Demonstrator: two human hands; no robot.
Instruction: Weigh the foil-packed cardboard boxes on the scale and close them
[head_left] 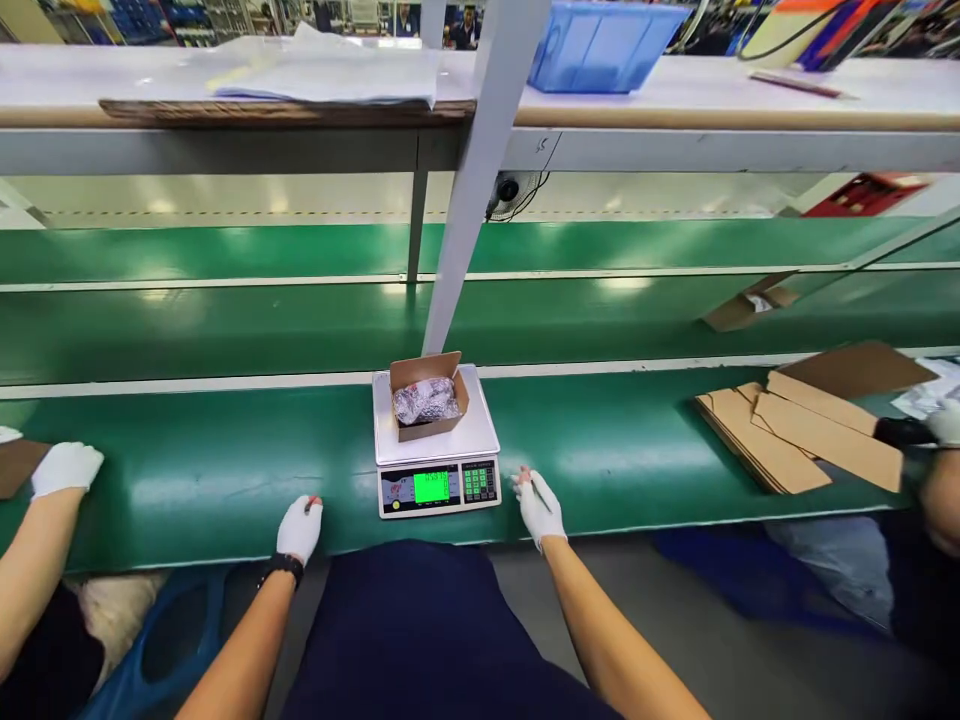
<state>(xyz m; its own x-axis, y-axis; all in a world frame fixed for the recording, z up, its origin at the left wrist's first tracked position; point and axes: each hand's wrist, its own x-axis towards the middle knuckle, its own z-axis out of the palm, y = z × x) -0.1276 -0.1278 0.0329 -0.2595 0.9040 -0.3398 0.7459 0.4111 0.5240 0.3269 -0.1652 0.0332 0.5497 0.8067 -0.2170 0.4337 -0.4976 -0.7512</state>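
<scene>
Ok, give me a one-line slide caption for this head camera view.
Gloved left hand and right hand rest on the green conveyor belt either side of a digital scale weighing an open cardboard box.
</scene>
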